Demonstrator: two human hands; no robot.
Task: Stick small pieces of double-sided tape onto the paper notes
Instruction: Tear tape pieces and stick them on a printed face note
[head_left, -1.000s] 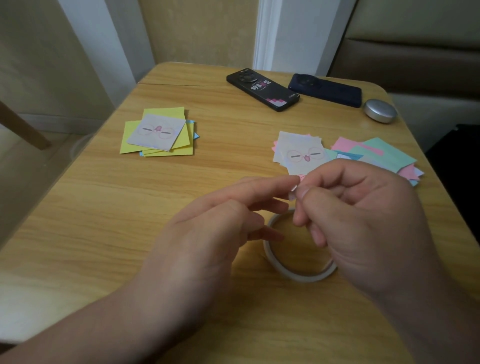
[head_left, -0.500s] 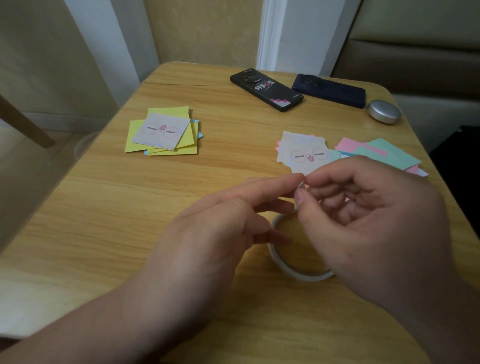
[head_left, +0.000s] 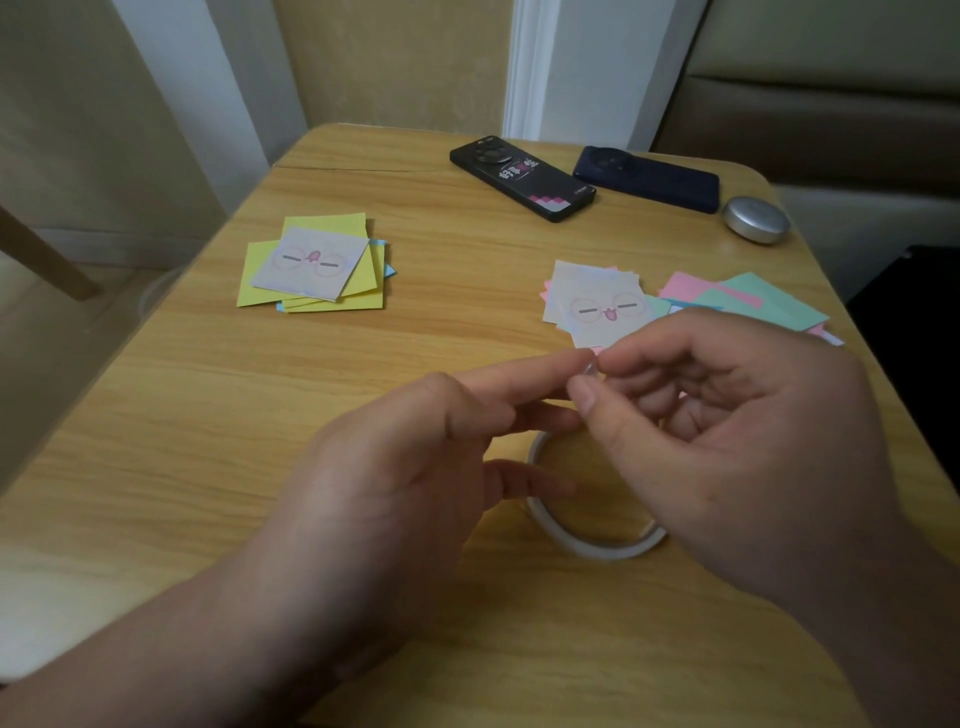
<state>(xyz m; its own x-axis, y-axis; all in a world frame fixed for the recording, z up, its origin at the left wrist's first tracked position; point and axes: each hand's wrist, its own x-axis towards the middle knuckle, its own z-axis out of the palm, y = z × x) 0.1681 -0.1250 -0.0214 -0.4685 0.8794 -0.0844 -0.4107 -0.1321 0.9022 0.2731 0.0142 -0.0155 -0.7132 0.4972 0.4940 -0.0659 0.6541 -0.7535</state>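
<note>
Both hands meet above the wooden table (head_left: 208, 415). A tiny clear piece of tape (head_left: 589, 370) is pinched between the thumb and forefinger of my right hand (head_left: 727, 431). The outstretched forefinger of my left hand (head_left: 415, 457) touches that same piece. Below the hands lies a white roll of double-sided tape (head_left: 587, 540), flat on the table and half hidden. One pile of notes (head_left: 597, 304) with a cartoon face on top lies just beyond my fingers. A second pile of yellow notes (head_left: 317, 270) topped by a face note lies at the left.
Pink and teal notes (head_left: 743, 301) are spread at the right. Two dark phones (head_left: 522, 176) (head_left: 647, 177) lie at the far edge, with a round silver tin (head_left: 756, 219) beside them. A wall and door frame stand behind the table.
My right hand has rolled open, its palm now turned towards me, while the pinch at the fingertips stays. The left hand has hardly moved.
</note>
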